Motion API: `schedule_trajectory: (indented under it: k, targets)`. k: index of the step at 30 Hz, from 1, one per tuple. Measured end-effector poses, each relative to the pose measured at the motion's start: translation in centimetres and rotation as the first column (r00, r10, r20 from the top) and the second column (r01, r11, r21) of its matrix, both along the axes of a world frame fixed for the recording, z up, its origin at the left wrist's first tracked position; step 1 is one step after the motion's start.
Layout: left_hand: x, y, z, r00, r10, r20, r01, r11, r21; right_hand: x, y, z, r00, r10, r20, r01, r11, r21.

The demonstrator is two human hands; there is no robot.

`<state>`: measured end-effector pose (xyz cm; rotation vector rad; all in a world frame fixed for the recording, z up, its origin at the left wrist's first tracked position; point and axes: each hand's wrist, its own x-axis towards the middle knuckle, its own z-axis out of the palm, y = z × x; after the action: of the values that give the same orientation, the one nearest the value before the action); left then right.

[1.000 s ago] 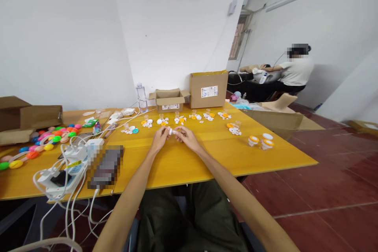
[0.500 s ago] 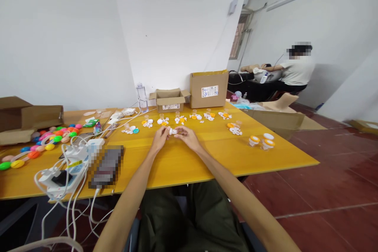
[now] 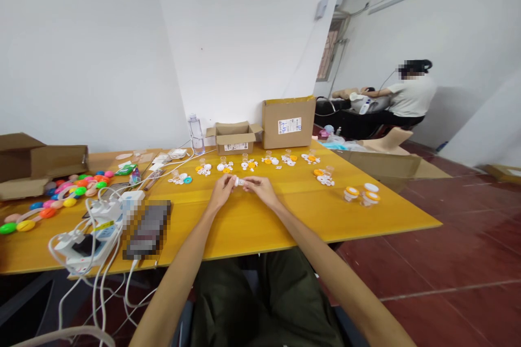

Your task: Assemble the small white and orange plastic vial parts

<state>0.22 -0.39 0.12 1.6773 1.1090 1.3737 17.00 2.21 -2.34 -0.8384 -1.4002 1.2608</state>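
Bare forearms with no sleeves, watch or rings; dark olive-green trousers [image 3: 260, 303] cover the lap.

Small assembly workshop, parts-strewn table [image 3: 252, 222], cartons [image 3: 287, 122]

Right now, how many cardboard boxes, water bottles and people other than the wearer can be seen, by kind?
Cardboard boxes on the yellow table: 3, namely the small open box, the tall box and the one at the left edge.
Water bottle: 1.
Other person: 1, seated in the far corner.
Total: 5.
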Motion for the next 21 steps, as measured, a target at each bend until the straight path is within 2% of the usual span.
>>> schedule_trajectory:
  k: [6,14,18,21]
  targets:
    - [-0.05,0.05,0.0,1.0,-0.007,0.004,0.007,0.999,-0.035,-0.15,-0.48,0.36,0.999,-0.025,0.039,0.022,0.998,0.063]
    - [-0.14,0.15,0.07,1.0,-0.003,0.026,0.004,0.998,-0.059,-0.2,-0.59,0.61,0.99,-0.071,0.121,0.041,0.971,0.235]
    - [-0.17,0.22,-0.04,1.0,0.004,0.028,-0.002,0.998,-0.056,-0.28,-0.59,0.5,0.991,-0.063,0.117,0.036,0.975,0.218]
    - [-0.11,0.18,-0.06,1.0,-0.003,0.021,0.004,1.0,-0.025,-0.33,-0.58,0.3,0.991,-0.003,0.132,-0.017,0.988,0.15]
